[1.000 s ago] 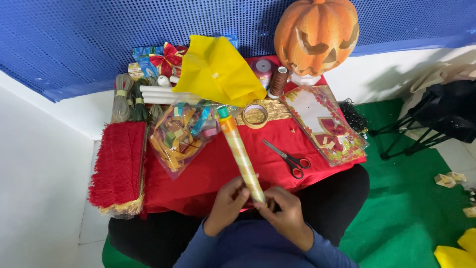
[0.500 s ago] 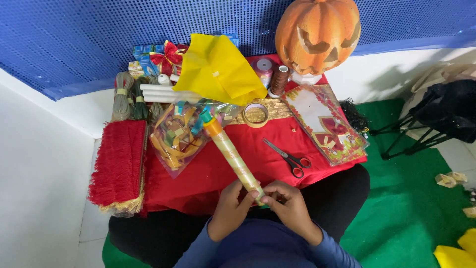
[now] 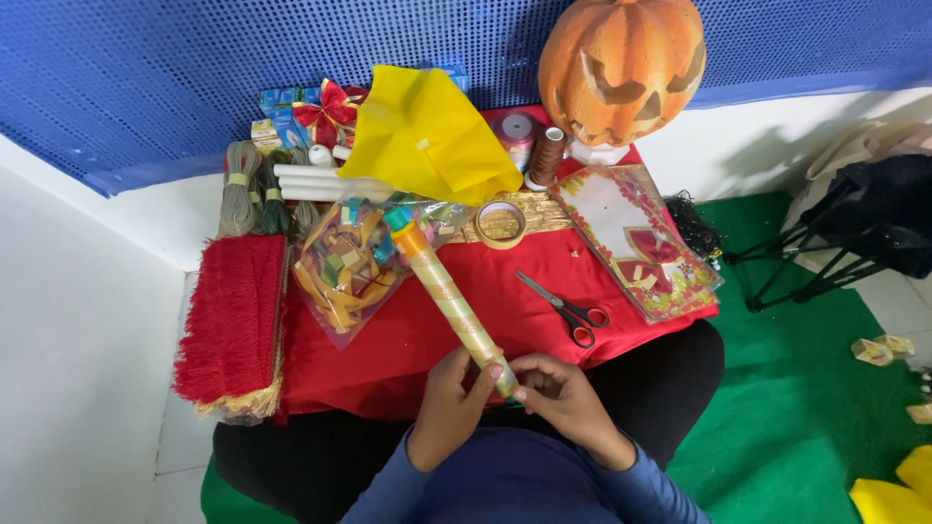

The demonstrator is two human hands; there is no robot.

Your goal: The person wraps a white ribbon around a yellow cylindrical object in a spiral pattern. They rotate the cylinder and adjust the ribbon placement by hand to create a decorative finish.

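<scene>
A long patterned yellow roll of wrapping paper (image 3: 442, 288) with an orange and teal top end slants across the red-covered table (image 3: 408, 340). My left hand (image 3: 453, 393) grips its near end from the left. My right hand (image 3: 558, 393) pinches the same end from the right with fingertips. Scissors with red handles (image 3: 568, 309) lie just above my right hand. A clear bag of coloured ribbon pieces (image 3: 349, 267) lies under the roll's far end.
A carved orange pumpkin (image 3: 621, 63) stands at the back right. Yellow paper (image 3: 422, 136), a tape roll (image 3: 500, 224), thread spools (image 3: 549, 155), a flat decorated packet (image 3: 636, 238), white tubes (image 3: 311, 180) and red fringe trim (image 3: 228, 325) crowd the table. Green carpet (image 3: 796, 408) lies to the right.
The roll's far end has swung leftward over the ribbon bag. Both hands stay on its near end, with the right fingers shifted to pinch the tip.
</scene>
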